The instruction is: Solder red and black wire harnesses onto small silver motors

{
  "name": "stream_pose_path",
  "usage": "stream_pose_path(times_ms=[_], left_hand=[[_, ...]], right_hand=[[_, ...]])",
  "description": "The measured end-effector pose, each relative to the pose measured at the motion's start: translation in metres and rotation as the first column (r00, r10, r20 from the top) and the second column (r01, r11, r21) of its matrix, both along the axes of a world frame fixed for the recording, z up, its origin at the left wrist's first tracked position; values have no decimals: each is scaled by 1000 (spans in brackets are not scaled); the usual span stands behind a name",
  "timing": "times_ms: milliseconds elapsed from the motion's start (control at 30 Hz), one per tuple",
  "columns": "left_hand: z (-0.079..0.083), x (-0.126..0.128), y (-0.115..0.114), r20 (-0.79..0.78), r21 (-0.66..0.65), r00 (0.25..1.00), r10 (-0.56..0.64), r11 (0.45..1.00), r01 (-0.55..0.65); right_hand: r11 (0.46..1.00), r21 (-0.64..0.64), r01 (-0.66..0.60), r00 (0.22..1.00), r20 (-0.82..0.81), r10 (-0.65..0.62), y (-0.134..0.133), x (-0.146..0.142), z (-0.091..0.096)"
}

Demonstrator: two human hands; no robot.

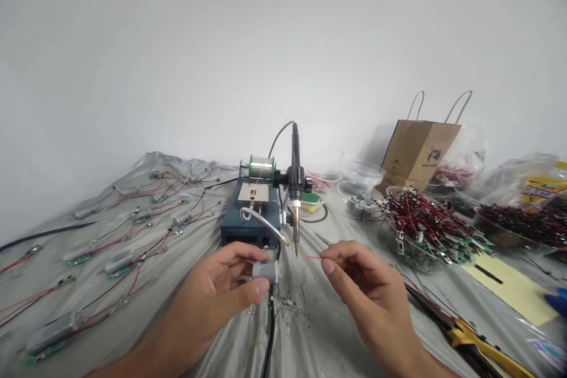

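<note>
In the left hand [208,301], a motor [264,271] is clamped between thumb and fingers; in the right hand [372,295], a red wire [319,258] is pinched by fingertips pressed together. The wire is held apart from the motor, across a narrow gap. At 12 o'clock, the iron [295,201] stands upright on its station [250,224]. Wired motors [119,263] are laid out at 9 o'clock, a bowl [411,260] heaped with wired boards sits at 2 o'clock, and pliers [478,339] lie at 4 o'clock, near the table's right edge

Electronics workshop — soldering station [250,221]
</note>
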State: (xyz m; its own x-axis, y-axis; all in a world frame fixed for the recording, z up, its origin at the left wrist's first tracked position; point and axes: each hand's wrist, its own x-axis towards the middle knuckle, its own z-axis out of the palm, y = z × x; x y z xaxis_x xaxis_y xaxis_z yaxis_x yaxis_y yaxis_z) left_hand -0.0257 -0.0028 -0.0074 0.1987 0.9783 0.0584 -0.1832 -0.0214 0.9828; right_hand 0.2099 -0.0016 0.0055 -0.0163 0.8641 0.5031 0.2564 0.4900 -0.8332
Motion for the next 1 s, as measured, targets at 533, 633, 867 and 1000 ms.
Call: stream_pose_path(times_ms=[533,633,867,1000], left_hand=[[-1,0,1,2,-2,1000,-21,1000,21],[-1,0,0,-1,-4,1000,-29,1000,29],[1,1,1,5,3,1000,-16,1000,16],[3,1,1,3,4,1000,-30,1000,30]], right_hand=[[999,-30,-15,1000,-10,15,-3,0,1],[1000,-24,-17,1000,-12,17,-3,0,1],[1000,-19,-13,1000,-6,13,-2,0,2],[1000,-12,-12,1000,1,12,-3,0,2]])
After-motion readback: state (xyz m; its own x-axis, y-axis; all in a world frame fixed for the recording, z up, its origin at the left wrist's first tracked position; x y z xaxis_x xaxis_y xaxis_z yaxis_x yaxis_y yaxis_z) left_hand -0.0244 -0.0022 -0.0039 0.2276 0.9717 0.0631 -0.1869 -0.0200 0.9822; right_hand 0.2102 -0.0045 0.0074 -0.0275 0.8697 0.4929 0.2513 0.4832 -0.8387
